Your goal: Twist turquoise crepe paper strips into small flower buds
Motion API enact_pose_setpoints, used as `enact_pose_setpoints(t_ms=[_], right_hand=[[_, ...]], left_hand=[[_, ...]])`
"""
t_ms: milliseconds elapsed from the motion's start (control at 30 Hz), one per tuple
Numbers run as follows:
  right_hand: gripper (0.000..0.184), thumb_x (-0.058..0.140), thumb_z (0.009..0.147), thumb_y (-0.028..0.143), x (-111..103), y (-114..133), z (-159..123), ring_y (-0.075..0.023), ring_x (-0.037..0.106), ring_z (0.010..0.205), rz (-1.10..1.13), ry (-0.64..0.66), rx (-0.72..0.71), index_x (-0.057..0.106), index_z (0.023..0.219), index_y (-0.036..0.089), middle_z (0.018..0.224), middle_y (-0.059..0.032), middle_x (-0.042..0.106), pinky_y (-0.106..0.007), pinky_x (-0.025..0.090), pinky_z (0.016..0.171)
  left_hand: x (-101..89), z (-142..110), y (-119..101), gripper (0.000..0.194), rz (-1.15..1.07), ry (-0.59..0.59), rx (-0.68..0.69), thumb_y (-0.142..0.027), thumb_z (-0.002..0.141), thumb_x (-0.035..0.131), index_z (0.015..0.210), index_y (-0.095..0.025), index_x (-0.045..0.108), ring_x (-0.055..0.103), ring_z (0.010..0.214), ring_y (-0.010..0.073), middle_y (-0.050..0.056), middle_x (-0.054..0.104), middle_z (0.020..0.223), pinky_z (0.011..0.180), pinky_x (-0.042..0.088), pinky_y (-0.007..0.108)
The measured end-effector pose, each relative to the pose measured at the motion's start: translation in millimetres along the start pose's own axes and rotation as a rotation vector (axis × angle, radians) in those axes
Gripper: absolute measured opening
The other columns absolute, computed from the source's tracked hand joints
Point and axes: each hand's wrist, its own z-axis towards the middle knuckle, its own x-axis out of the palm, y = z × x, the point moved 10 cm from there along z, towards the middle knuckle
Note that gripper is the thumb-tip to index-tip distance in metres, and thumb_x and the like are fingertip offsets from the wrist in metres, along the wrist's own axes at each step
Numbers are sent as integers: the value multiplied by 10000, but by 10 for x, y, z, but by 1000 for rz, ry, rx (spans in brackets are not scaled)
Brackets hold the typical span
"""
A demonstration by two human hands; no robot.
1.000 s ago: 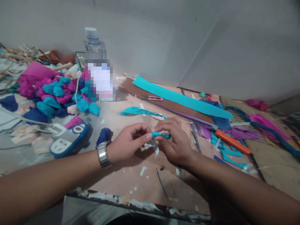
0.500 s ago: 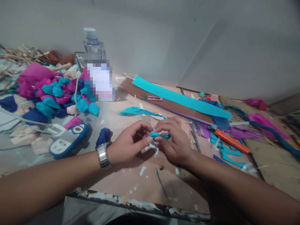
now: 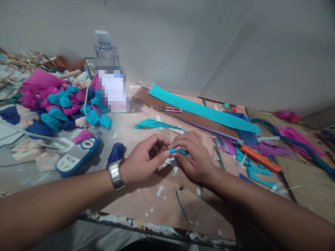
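Between my fingertips, above the middle of the table, is a small twisted piece of turquoise crepe paper (image 3: 180,151). My left hand (image 3: 146,157), with a metal watch on its wrist, pinches the paper's left end between thumb and fingers. Around its right part close the thumb and fingers of my right hand (image 3: 195,155); some of the strip is hidden there. Just behind my hands lies another twisted turquoise strip (image 3: 154,123), flared at its left end. Small white scraps (image 3: 170,165) lie under my fingers.
Crumpled pink, blue and turquoise paper pieces (image 3: 54,97) pile up at left, near a blue-and-white power strip (image 3: 78,157) and a clear bottle (image 3: 106,52). Thread snips (image 3: 170,109) rest beside a flat turquoise strip (image 3: 204,109). An orange-handled cutter (image 3: 259,158) lies at right.
My fingers have closed in slightly on the turquoise piece, and less of it shows between them. Everything else on the table stays in place, apart from a slight camera shift.
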Motion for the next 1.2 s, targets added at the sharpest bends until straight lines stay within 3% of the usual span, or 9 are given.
enact_pose_setpoints(t_ms=[333,800,1033,1200], right_hand=[[73,679,994,273,-50,76,0,-229,673,954,-86,-42,-73,693,1058,241,931,-28,737,-475,380,1000],[227,750,945,449,-87,-29,16,-223,656,866,-22,-74,-4,646,906,252,814,2,729,-463,396,945],[128,719,978,360,-77,10,5,-217,663,885,-59,-26,-20,661,942,252,828,5,738,-480,361,996],[107,732,962,327,-90,12,7,-220,661,883,-68,-33,-13,658,931,256,826,6,740,-487,361,1005]], left_hand=[[-18,-28,85,236,44,-10,-110,-375,949,696,1043,-158,701,616,739,139,49,726,933,678,497,271],[-11,10,0,204,14,9,4,-356,971,680,1005,-159,720,661,854,170,74,719,986,787,542,295],[24,18,43,187,-68,37,-54,-333,985,659,987,-154,712,653,847,152,57,714,958,781,535,271],[-33,38,-27,170,-8,16,49,-321,971,684,981,-164,749,686,928,188,82,737,1003,851,548,315]])
